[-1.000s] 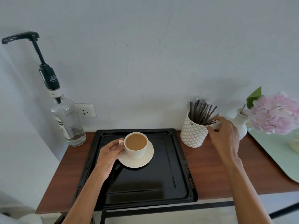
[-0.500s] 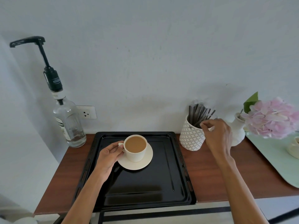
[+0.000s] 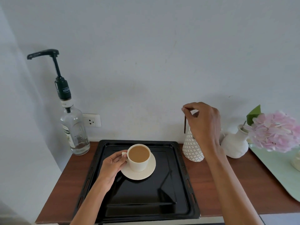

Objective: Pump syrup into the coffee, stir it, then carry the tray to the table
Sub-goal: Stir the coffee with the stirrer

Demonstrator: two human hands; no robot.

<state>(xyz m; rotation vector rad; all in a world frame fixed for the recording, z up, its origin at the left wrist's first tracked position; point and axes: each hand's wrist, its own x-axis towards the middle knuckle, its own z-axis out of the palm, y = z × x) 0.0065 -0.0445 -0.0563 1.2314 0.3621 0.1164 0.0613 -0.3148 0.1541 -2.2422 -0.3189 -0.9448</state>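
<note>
A cream cup of milky coffee (image 3: 138,157) stands on its saucer (image 3: 146,173) in the far half of the black tray (image 3: 183,184). My left hand (image 3: 113,164) holds the cup's handle. My right hand (image 3: 203,122) is raised above the patterned white holder (image 3: 191,150) and pinches the top of one thin dark stir stick (image 3: 185,125) between thumb and forefinger; the stick hangs down, its lower end near the holder's rim. The other sticks are hidden behind my hand. The syrup bottle (image 3: 74,129) with its tall black pump (image 3: 53,69) stands at the back left.
The tray lies on a narrow brown counter (image 3: 227,189) against a pale wall with a socket (image 3: 91,120). A white vase (image 3: 235,143) with pink flowers (image 3: 274,132) stands right of the holder. A pale green tray (image 3: 279,168) lies at the right edge.
My right hand reached into the holder, took hold of one stick and lifted it upward. My left hand stayed on the cup's handle.
</note>
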